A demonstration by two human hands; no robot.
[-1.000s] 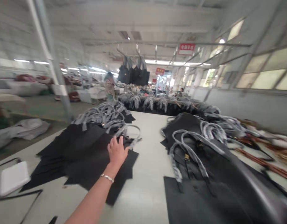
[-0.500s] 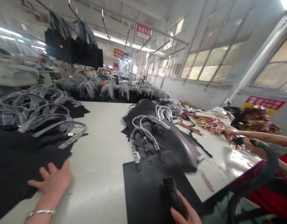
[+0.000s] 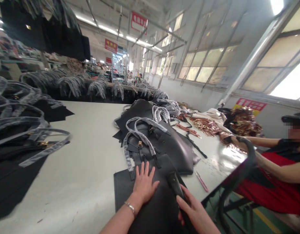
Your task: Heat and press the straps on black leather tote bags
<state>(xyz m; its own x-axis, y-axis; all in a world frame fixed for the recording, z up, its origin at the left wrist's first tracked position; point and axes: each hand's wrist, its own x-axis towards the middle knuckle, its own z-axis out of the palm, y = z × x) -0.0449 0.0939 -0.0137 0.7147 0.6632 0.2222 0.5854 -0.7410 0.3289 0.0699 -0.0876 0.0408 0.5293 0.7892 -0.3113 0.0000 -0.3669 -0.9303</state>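
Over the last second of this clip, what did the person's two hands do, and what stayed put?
The left hand left the stack of black panels on the left and crossed to lie flat on the near black bag. The right hand, out of view at first, came in with its grip on a black strap piece and laid it on that bag. The bags with wrapped handles and the table stayed as they were.
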